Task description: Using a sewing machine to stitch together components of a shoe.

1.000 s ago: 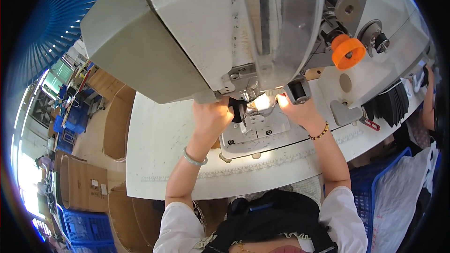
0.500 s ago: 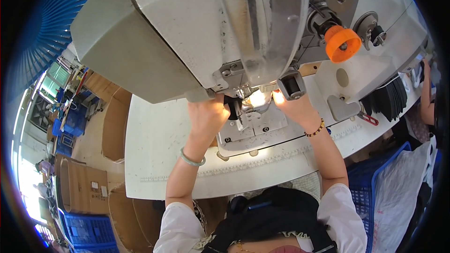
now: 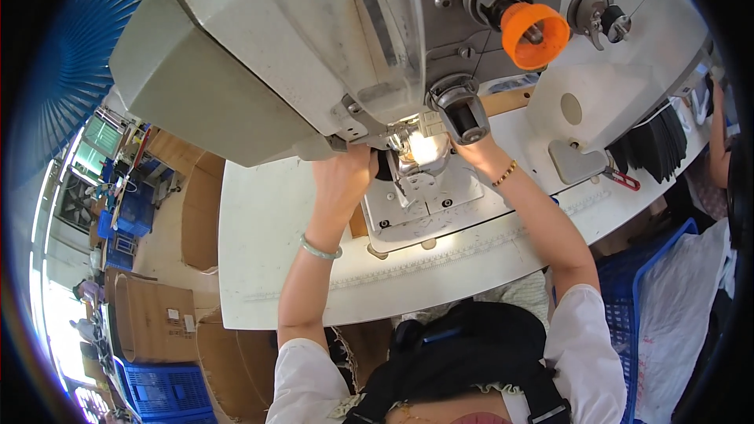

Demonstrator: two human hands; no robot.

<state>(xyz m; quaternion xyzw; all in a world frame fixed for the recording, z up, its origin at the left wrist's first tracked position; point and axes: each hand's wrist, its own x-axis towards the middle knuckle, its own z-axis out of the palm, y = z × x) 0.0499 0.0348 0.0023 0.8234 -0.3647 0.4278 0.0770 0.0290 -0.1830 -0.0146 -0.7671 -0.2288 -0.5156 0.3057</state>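
Note:
A large grey-white sewing machine (image 3: pixel 290 47) fills the upper middle, its lamp shining on the needle area (image 3: pixel 424 149). My left hand (image 3: pixel 344 177) reaches up under the left of the machine head. Beside its thumb side is a small black piece (image 3: pixel 383 165); whether the hand grips it is hidden. My right hand (image 3: pixel 481 155) reaches behind a black-and-silver round fitting (image 3: pixel 463 114), close to the lit needle area. The machine covers the fingers of both hands. Between my hands lies the metal plate (image 3: pixel 428 200) of the machine bed.
An orange cup-shaped knob (image 3: pixel 534 35) sticks out of the machine. On the white table (image 3: pixel 275 267) a ruler strip (image 3: pixel 393 267) runs along the front. Red-handled snips (image 3: pixel 624 179) and stacked black pieces (image 3: pixel 656 153) lie right. A blue crate (image 3: pixel 628 306) and cardboard boxes (image 3: pixel 157 318) stand around.
The view has shifted, so the machine head sits further left and higher in the picture. My right hand has drawn further behind the round fitting; my left stays under the machine head.

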